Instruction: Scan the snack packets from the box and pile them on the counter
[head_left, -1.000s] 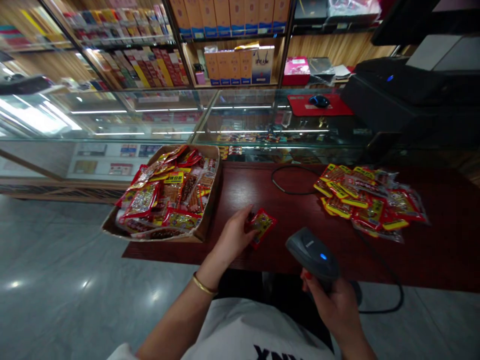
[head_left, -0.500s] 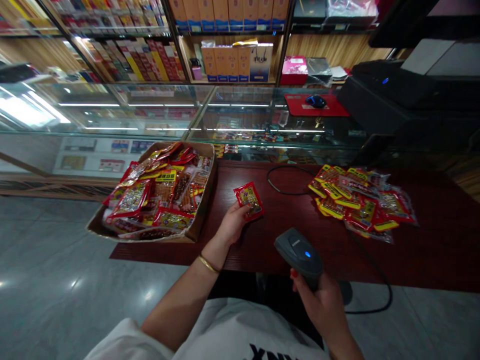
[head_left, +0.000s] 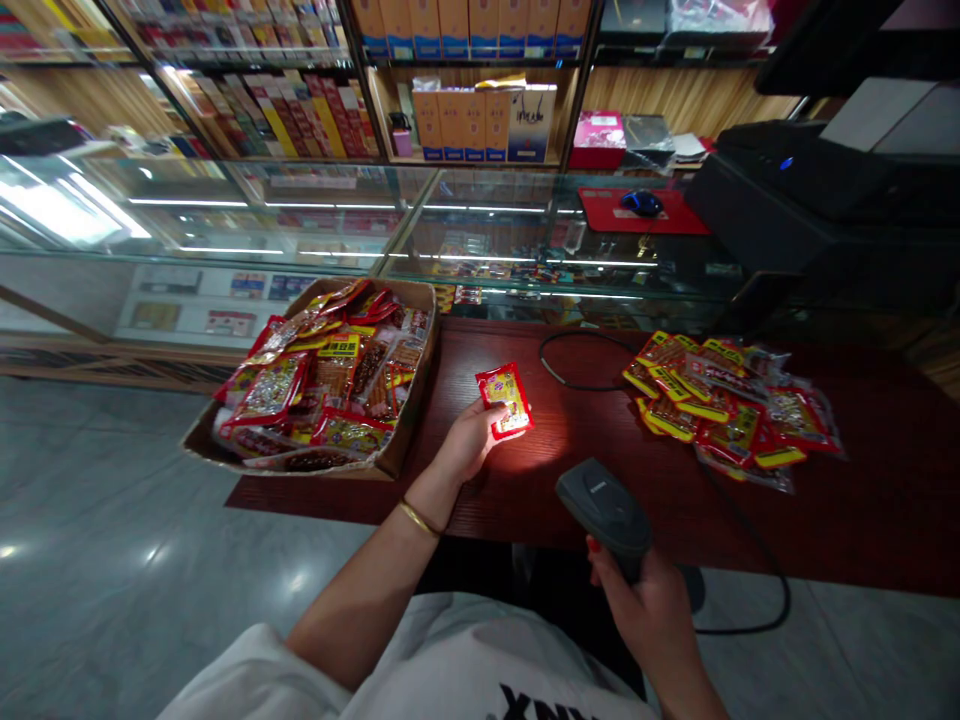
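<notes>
A red and yellow snack packet is pinched between the thumb and fingers of my left hand, above the dark red wooden counter. My right hand grips the handle of a dark grey barcode scanner, its head turned toward the packet. Bright light falls on the packet and the wood beside it. To the left stands an open cardboard box heaped with similar packets. On the right side of the counter lies a loose pile of packets.
A black cable loops off the counter's front edge at right. Behind runs a glass display case, with a red mouse pad and a mouse on it. A black machine stands at the back right, with stocked shelves behind.
The scanner's light has come on and lights up the packet in my left hand; the blue light on the scanner's top has gone out. Both hands keep nearly the same position.
</notes>
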